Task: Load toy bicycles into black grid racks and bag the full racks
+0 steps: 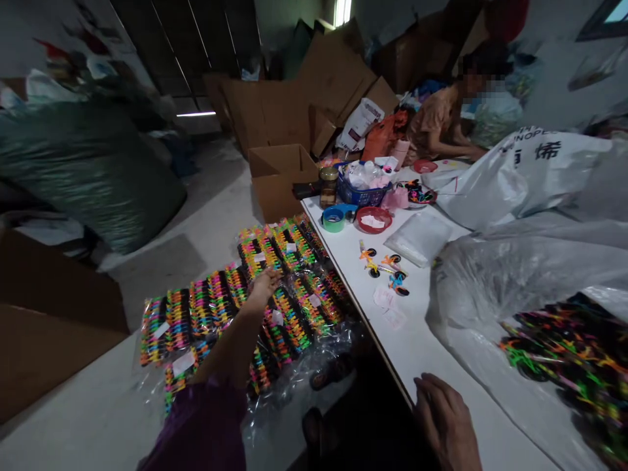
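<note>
Touching likely light, slippery toy packs (299, 307) on the floor, best pinched at a bag edge, left hand (265, 284) has an unclear grip; right hand (446, 422) lies flat, released, at the bench's (417, 340) near edge.

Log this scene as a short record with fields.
left hand: stretched out, touching the bagged toy packs lying beside the table; grip unclear
right hand: flat and open on the white table, at its near edge
table middle: loose toys, paper slips
table far end: tape roll, red bowl, blue basket, jar
table right: large clear bag of toys
co-worker: at the far end
</note>
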Motion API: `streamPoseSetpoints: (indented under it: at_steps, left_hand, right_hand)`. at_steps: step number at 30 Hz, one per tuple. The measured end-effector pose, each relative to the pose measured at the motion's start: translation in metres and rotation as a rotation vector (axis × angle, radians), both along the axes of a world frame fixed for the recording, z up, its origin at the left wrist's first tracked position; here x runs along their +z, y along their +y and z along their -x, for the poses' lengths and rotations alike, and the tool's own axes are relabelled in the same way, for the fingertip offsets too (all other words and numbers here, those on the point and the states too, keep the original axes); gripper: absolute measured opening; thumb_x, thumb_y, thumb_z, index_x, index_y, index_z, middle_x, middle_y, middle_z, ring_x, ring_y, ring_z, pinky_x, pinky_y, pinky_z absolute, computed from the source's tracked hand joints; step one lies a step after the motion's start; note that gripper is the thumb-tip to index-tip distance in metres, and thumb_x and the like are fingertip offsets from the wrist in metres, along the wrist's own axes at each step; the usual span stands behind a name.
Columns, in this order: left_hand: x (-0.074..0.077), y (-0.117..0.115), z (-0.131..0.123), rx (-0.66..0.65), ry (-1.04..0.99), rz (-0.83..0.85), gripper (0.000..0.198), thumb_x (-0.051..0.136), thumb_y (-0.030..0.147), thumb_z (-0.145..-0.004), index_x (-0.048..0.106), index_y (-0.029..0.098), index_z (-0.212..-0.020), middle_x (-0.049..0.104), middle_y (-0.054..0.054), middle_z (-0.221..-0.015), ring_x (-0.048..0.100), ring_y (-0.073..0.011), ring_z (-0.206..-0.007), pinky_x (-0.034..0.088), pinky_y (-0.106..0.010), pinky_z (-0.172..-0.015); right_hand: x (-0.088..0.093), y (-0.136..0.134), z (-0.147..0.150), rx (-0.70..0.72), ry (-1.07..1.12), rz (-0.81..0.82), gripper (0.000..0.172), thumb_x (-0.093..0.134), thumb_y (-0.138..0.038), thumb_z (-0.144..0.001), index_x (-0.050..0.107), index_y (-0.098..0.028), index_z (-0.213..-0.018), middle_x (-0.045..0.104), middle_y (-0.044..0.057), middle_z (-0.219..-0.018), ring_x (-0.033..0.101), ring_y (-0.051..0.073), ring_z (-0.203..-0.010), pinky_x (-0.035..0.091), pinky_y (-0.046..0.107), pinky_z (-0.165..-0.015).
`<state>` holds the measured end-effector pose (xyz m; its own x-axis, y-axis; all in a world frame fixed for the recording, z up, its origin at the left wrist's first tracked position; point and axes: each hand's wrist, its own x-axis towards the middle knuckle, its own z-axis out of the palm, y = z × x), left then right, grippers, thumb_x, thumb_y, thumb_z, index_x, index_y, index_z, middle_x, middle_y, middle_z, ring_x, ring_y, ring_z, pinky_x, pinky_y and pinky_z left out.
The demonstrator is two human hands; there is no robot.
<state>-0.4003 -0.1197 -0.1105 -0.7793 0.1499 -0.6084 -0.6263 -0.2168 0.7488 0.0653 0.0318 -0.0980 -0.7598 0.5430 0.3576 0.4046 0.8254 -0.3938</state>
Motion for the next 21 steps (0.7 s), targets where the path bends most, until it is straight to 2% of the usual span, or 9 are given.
streamPoseSetpoints:
  at_steps: [3, 6, 8, 10, 12, 16, 19, 21]
  left_hand:
    - [-0.001, 0.004, -0.029, -0.086, -0.035, 0.064, 0.033, 0.051, 0.034, -0.086, 0.051, 0.016, -0.114, 0.054, -0.008, -0.113, 0.056, -0.0190, -0.096, 0.050, -0.040, -0.080]
    - [-0.001, 0.008, -0.087, -0.268, -0.031, 0.122, 0.030, 0.051, 0.034, -0.087, 0.053, 0.015, -0.109, 0.058, -0.007, -0.106, 0.058, -0.0163, -0.088, 0.051, -0.036, -0.075]
    - [0.002, 0.011, -0.122, -0.423, 0.020, 0.146, 0.024, 0.057, 0.030, -0.081, 0.058, 0.014, -0.099, 0.062, -0.005, -0.086, 0.060, -0.0138, -0.073, 0.050, -0.030, -0.066]
    - [0.010, 0.022, -0.146, -0.575, 0.115, 0.140, 0.026, 0.066, 0.029, -0.071, 0.062, 0.015, -0.091, 0.062, -0.002, -0.069, 0.060, -0.0139, -0.062, 0.048, -0.027, -0.059]
    - [0.025, 0.045, -0.162, -0.693, 0.241, 0.111, 0.030, 0.070, 0.032, -0.063, 0.064, 0.015, -0.088, 0.061, -0.001, -0.064, 0.059, -0.0142, -0.059, 0.047, -0.025, -0.055]
    - [0.066, 0.114, -0.194, -0.893, 0.495, 0.027, 0.041, 0.070, 0.040, -0.057, 0.066, 0.016, -0.089, 0.063, -0.001, -0.067, 0.058, -0.0135, -0.061, 0.047, -0.023, -0.056]
    - [0.091, 0.164, -0.238, -1.067, 0.639, -0.028, 0.044, 0.068, 0.046, -0.058, 0.066, 0.016, -0.091, 0.061, 0.000, -0.066, 0.057, -0.0140, -0.063, 0.046, -0.023, -0.055]
    - [0.095, 0.188, -0.276, -1.227, 0.773, -0.043, 0.045, 0.065, 0.049, -0.061, 0.065, 0.017, -0.094, 0.063, -0.001, -0.071, 0.059, -0.0163, -0.068, 0.048, -0.025, -0.058]
  right_hand:
    - [0.003, -0.002, 0.002, -0.013, -0.004, 0.020, 0.025, 0.046, -0.034, -0.087, 0.054, -0.022, -0.107, 0.054, 0.009, -0.110, 0.053, 0.025, -0.100, 0.046, 0.042, -0.082]
    - [0.011, -0.011, 0.005, -0.027, 0.008, 0.064, 0.021, 0.045, -0.027, -0.088, 0.054, -0.021, -0.106, 0.054, 0.009, -0.108, 0.052, 0.023, -0.100, 0.044, 0.041, -0.084]
    - [0.017, -0.015, 0.007, -0.037, 0.008, 0.102, 0.020, 0.042, -0.021, -0.089, 0.053, -0.021, -0.105, 0.054, 0.009, -0.107, 0.051, 0.022, -0.100, 0.043, 0.040, -0.086]
    - [0.024, -0.016, 0.011, -0.052, 0.012, 0.136, 0.021, 0.041, -0.017, -0.088, 0.054, -0.021, -0.104, 0.054, 0.008, -0.106, 0.050, 0.020, -0.100, 0.041, 0.039, -0.087]
    - [0.030, -0.016, 0.014, -0.064, 0.038, 0.159, 0.021, 0.041, -0.015, -0.088, 0.054, -0.021, -0.103, 0.054, 0.007, -0.105, 0.049, 0.020, -0.099, 0.040, 0.038, -0.087]
    - [0.033, -0.022, 0.014, -0.085, 0.109, 0.188, 0.020, 0.043, -0.012, -0.084, 0.055, -0.020, -0.098, 0.055, 0.007, -0.100, 0.049, 0.019, -0.095, 0.040, 0.036, -0.085]
    - [0.026, -0.027, 0.009, -0.075, 0.213, 0.201, 0.020, 0.047, -0.011, -0.079, 0.056, -0.020, -0.094, 0.056, 0.006, -0.095, 0.049, 0.018, -0.093, 0.040, 0.034, -0.084]
    - [0.023, -0.018, 0.000, -0.073, 0.298, 0.196, 0.021, 0.047, -0.010, -0.077, 0.056, -0.020, -0.092, 0.056, 0.005, -0.093, 0.050, 0.016, -0.093, 0.041, 0.030, -0.083]
